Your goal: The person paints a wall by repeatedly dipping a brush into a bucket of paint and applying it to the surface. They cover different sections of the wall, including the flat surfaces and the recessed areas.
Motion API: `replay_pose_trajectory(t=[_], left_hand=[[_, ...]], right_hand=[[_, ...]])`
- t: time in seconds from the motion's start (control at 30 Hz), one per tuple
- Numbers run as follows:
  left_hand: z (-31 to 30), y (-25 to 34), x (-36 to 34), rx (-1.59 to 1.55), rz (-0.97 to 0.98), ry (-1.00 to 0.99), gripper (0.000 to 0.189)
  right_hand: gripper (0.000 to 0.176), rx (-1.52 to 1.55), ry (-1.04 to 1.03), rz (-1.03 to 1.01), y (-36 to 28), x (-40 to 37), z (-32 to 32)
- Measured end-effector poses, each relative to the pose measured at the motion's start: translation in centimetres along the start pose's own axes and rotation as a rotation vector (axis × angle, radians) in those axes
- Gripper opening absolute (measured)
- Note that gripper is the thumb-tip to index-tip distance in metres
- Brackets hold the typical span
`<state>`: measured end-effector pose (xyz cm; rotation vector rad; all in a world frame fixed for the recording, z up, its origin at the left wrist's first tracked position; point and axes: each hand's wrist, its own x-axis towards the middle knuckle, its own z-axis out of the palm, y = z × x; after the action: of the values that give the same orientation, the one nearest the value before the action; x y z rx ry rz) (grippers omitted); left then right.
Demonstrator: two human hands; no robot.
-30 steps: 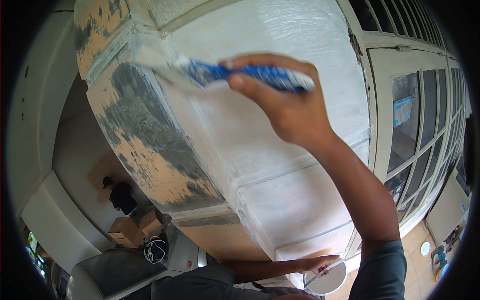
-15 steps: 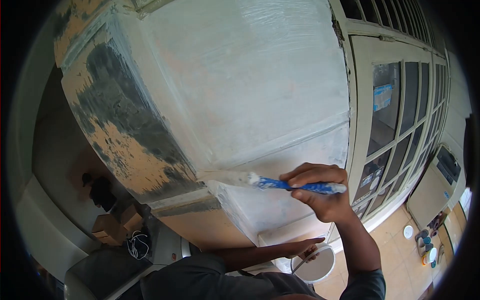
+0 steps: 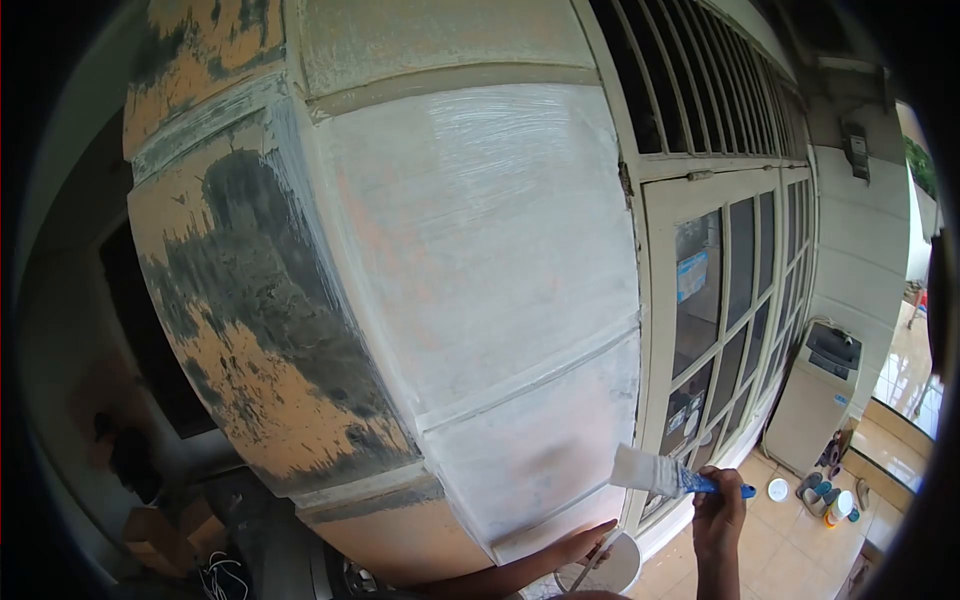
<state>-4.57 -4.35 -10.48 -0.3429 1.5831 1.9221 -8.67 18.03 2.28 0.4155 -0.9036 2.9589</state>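
Observation:
My right hand (image 3: 720,510) is closed around the blue handle of a paintbrush (image 3: 668,474). The wide bristles are coated white and point left, standing in front of the lower wall panel beside the door frame. Low in the view, my left hand (image 3: 588,546) grips a white bucket (image 3: 628,566) at its rim and handle; part of the grip is hidden. The wall (image 3: 480,230) before me carries streaky white paint, with wet-looking strokes near its top. Round the corner at left, the column face (image 3: 270,300) shows patchy dark grey and orange.
A cream door with glass panes (image 3: 700,290) stands right of the wall. Farther right are a washing machine (image 3: 815,390), a white lid (image 3: 778,490), shoes and small containers on the tiled floor (image 3: 790,540). Cardboard boxes (image 3: 165,535) and a person (image 3: 135,460) are at lower left.
The paintbrush has come away from the wall's ledge and moved right and down, its bristles now broadside to view. The camera view has tilted up. My left hand stays at the bucket.

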Motion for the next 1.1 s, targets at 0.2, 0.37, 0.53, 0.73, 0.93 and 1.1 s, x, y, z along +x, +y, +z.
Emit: replay_pose_trajectory(t=[0.2,0.37,0.53,0.73,0.93,1.1], left_hand=[[-1.4,-0.1,1.1,-0.045,0.01,-0.045,0.072],[-0.3,0.7,-1.2,-0.126,-0.014,-0.079,0.073],[1.1,1.6,-2.2,-0.113,-0.053,-0.148,0.074],[1.4,0.7,-1.6,-0.085,-0.008,-0.219,0.079],[2.3,1.9,-2.6,-0.069,0.012,-0.099,0.083],[2.7,2.2,-3.2,-0.036,0.031,-0.061,0.083]], right_hand=[[0.017,-0.169,0.173,-0.13,-2.3,-1.9,-3.9],[0.018,-0.134,0.243,-0.214,-4.4,-2.2,-3.8],[0.019,-0.282,0.232,-0.247,-7.4,-3.5,-4.3],[0.016,-0.502,0.29,-0.215,-7.8,-5.9,-5.3],[0.02,-0.933,0.236,-0.088,-5.7,-7.3,-4.1],[0.021,-1.141,0.071,0.082,-3.1,-7.4,-4.1]])
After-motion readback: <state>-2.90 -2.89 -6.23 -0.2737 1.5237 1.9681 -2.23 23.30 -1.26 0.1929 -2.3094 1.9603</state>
